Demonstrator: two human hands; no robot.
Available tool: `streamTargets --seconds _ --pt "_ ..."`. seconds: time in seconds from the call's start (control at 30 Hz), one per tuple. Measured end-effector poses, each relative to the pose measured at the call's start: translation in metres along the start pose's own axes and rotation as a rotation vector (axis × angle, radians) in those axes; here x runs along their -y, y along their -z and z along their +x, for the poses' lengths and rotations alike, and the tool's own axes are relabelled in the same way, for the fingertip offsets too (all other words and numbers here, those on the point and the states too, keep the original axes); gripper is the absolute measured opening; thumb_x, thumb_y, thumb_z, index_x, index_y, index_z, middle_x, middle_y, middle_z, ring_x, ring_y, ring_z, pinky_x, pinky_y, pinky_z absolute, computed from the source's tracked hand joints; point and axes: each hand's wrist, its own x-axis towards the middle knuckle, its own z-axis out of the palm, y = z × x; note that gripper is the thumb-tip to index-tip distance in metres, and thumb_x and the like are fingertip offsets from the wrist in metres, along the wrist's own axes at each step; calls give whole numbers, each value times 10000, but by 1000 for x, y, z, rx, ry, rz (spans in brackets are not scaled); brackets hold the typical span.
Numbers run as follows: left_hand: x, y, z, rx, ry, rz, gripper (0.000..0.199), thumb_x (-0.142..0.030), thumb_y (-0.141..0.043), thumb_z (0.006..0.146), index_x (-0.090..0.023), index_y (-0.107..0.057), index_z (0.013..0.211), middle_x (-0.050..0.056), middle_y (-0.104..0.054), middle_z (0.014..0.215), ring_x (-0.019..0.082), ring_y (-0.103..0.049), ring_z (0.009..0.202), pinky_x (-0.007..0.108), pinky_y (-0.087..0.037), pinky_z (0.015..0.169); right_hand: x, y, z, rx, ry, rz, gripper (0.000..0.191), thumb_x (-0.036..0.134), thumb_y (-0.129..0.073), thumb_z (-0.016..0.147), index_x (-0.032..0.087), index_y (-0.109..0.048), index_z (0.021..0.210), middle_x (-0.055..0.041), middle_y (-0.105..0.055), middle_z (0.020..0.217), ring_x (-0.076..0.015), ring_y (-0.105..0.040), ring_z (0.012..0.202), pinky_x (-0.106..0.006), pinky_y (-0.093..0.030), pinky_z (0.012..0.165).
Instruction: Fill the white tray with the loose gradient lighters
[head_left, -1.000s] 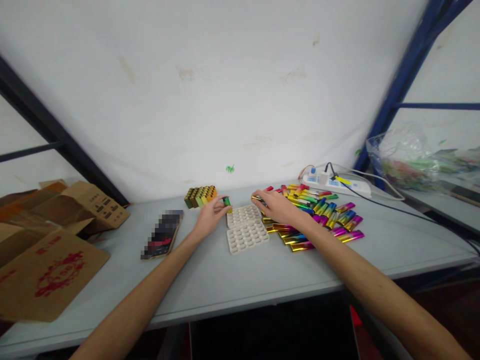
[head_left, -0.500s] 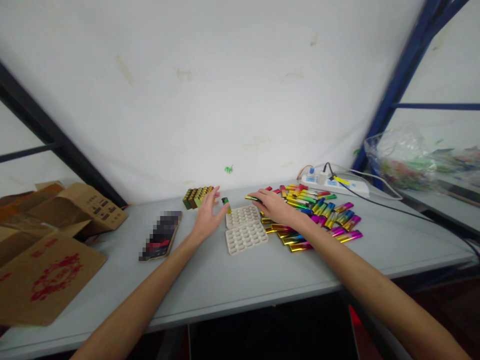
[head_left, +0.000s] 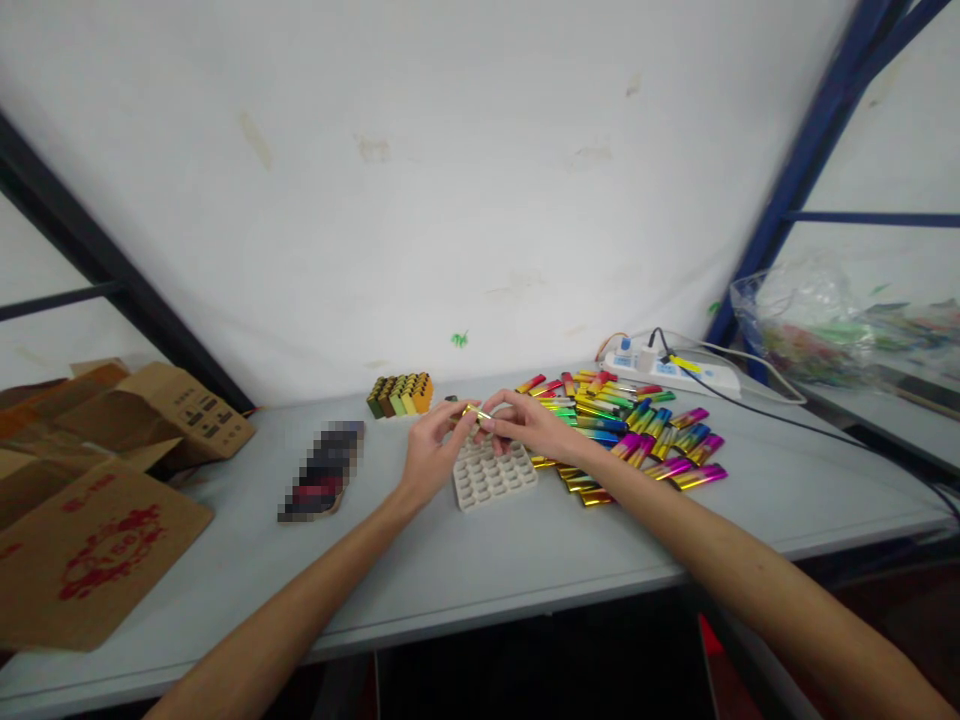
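Note:
Both hands meet above a pale tray with rows of holes [head_left: 495, 482]. Between them is a shiny gold lighter [head_left: 474, 413], held nearly level. My left hand [head_left: 431, 447] closes thumb and fingers on its left end. My right hand [head_left: 531, 428] pinches the right end. A second tray behind is mostly covered by my hands; the dark top of a lighter [head_left: 451, 398] just shows past my left fingers. To the right of the trays lies a loose heap of metallic, many-coloured lighters [head_left: 630, 425].
A block of upright lighters [head_left: 400, 396] stands near the wall. A phone [head_left: 324, 475] lies to the left, with open cardboard boxes [head_left: 105, 545] beyond it. At the back right are a power strip [head_left: 697, 376] with cables and a clear plastic bag [head_left: 810, 320].
My right hand has brought a lighter leftward from near the heap, over the trays. My left hand, open before, has moved right and closed on the lighter's other end.

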Motion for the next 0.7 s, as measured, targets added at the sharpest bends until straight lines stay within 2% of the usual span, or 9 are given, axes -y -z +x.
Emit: streamTargets --seconds 0.07,0.17,0.27,0.4,0.53,0.6,0.7 --pt "-3 0 1 -23 49 -77 266 -415 -722 900 -164 -782 966 71 -733 931 181 -655 813 268 -535 697 -2 -1 1 -26 -5 2 425 560 -716 885 219 -560 1084 -1 -736 882 -117 -628 635 -256 -524 607" --pt "-7 2 3 -51 140 -200 306 -428 -747 879 -143 -759 988 39 -705 781 144 -606 652 264 -514 622 -2 4 3 -132 10 -25 430 536 -777 834 209 -586 1038 10 -716 824 -119 -633 638 -255 -527 624" --pt "-10 3 1 -33 225 -298 308 -412 -780 854 -136 -711 971 33 -712 731 153 -633 632 287 -531 647 2 10 3 -234 9 -2 443 514 -819 789 197 -618 1024 -1 -722 829 -129 -655 675 -271 -533 682" --pt "-13 1 -3 71 328 -426 304 -390 -805 823 -165 -616 899 50 -750 736 189 -687 642 326 -556 678 5 13 3 -327 33 -38 427 510 -828 766 164 -693 976 3 -681 776 -126 -614 663 -266 -488 664" --pt "-13 -1 -4 197 416 -578 306 -441 -728 868 -179 -574 903 55 -750 765 222 -713 696 360 -570 704 2 11 5 -336 64 -151 419 511 -838 741 152 -722 925 27 -605 710 -120 -534 655 -262 -419 633" --pt "-10 -2 -4 256 452 -565 353 -514 -668 899 -171 -585 893 55 -731 742 220 -701 672 354 -567 688 -1 8 6 -326 78 -220 431 512 -848 724 147 -729 920 33 -577 700 -125 -521 672 -266 -410 641" --pt "-5 -5 -5 333 495 -451 499 -650 -595 907 -154 -604 855 50 -685 678 187 -636 555 300 -508 560 -6 2 5 -279 94 -301 434 523 -825 753 147 -742 951 29 -560 723 -126 -507 677 -266 -394 625"
